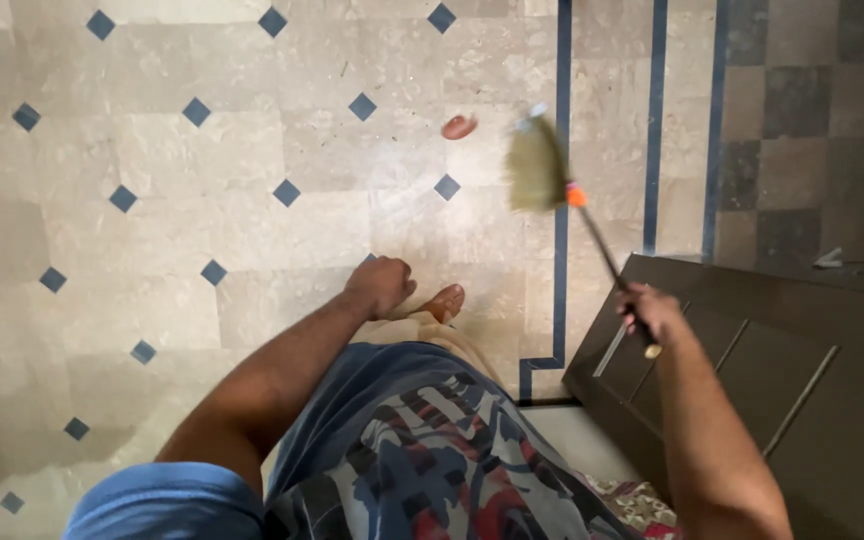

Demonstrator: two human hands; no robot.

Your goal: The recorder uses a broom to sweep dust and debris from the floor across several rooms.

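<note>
We are sweeping a pale marble floor (152,200) set with small dark blue diamond tiles, and we are taking the broom (552,185) as our landmark. Well to the left of the broom, our left hand (380,285) is hanging over the floor, fingers curled into a loose fist and holding nothing. Just right of that hand, a bare foot (444,300) is standing on the marble. Further up, near the broom head and left of it, a small reddish scrap (459,126) is lying on the tiles. The broom itself is raised and blurred with motion, its straw-coloured bristles hovering over the dark blue border line (562,260). Below and right of the bristles, our right hand (652,315) is gripping the dark handle, fingers closed round it. A dark wooden door (782,370) is standing right of the broom. We judge we are in mid-stroke; the next move calls for bringing the bristles down behind the scrap.
</note>
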